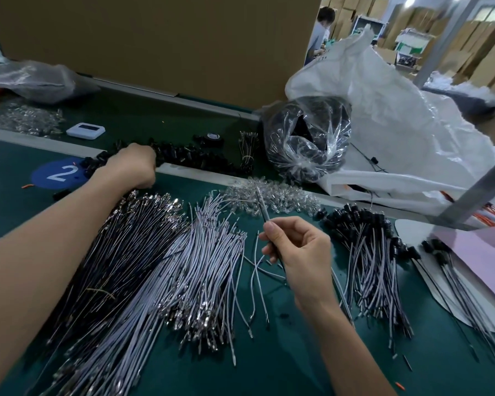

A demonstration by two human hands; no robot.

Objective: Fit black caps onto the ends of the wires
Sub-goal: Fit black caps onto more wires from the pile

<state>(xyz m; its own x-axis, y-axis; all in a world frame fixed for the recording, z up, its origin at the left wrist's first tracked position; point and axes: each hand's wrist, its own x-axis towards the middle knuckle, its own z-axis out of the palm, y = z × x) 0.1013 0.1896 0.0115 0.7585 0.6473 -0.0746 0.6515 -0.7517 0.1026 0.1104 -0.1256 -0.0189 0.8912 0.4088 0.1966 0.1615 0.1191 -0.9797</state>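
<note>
1. Right now the fingers of the right hand pinch a single wire between thumb and forefinger, close below its tip. The other fingers curl loosely, and the tip points up and away.
2. That wire looks thin, light and limp. A hold close to the end probably keeps the short free part stiff enough to push into a cap without buckling.
3. Farther off, the left hand reaches into the row of black caps along the far strip of the desk. Its fingers are hidden behind the back of the hand, so I cannot tell whether they hold a cap.
4. Each cap is small, dark and surely very light, so easily fumbled. It is best taken by its sides, with the open mouth facing the wire's tip.
5. Between the arms lies a fanned heap of grey wires with bright metal terminals. Darker wires lie under the left forearm.
6. Right of the right hand lies a bundle of capped wires, black caps on their far ends.
</note>
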